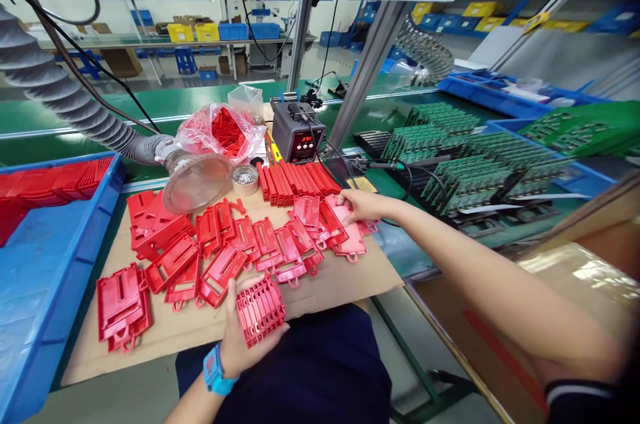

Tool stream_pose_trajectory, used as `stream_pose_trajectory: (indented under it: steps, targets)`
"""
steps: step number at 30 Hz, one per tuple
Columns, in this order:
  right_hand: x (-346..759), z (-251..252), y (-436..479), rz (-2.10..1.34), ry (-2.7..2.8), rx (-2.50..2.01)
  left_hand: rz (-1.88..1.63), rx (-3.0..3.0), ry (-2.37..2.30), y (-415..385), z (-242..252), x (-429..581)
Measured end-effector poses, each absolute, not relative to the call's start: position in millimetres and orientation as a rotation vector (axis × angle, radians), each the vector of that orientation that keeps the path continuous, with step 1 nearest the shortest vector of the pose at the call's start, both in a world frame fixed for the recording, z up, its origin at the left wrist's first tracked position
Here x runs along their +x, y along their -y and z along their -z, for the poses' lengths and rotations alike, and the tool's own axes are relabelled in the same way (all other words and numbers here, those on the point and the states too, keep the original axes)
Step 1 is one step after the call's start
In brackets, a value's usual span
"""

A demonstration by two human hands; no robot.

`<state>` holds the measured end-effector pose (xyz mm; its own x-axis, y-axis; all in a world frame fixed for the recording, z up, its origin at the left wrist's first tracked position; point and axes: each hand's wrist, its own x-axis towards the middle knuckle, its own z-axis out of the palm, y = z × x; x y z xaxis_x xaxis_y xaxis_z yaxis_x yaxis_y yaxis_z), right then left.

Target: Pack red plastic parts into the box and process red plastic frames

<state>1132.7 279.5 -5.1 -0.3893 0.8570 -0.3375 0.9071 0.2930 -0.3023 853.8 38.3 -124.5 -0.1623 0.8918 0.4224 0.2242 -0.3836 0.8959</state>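
My left hand is low in the middle of the view, with a blue wristband on its wrist, and grips a red ribbed plastic part. My right hand reaches in from the right, its fingers lying on a flat red plastic plate. I cannot tell whether they grip it. Many similar red plastic pieces lie heaped on a cardboard sheet, and a row of red ribbed parts stands behind them.
A blue tray with red parts stands at the left. Behind the cardboard are a soldering station, a red plastic bag, a solder tin and a clear fume hood on a grey hose. Green circuit boards fill the right.
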Motion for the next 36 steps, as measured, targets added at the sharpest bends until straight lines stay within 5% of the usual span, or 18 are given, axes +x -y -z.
stream_pose_trajectory:
  steps: [10, 16, 26, 31, 36]
  targets:
    - [1130, -40, -268, 1.085, -2.354, 2.049, -1.625, 1.598, -1.304, -39, 110, 856]
    - [1093, -39, -149, 0.978, -2.95, 2.286, -1.622, 1.576, -1.198, -39, 111, 853]
    - [1005, 55, -67, 2.301, -2.715, 1.355, -1.462, 1.741, -1.005, -42, 104, 830]
    - [1011, 52, -95, 2.267, -2.641, 1.153, -1.441, 1.702, -0.999, -45, 100, 825]
    - [1011, 43, -120, 1.758, -2.9, 0.972, -1.479, 1.684, -0.967, -45, 101, 823]
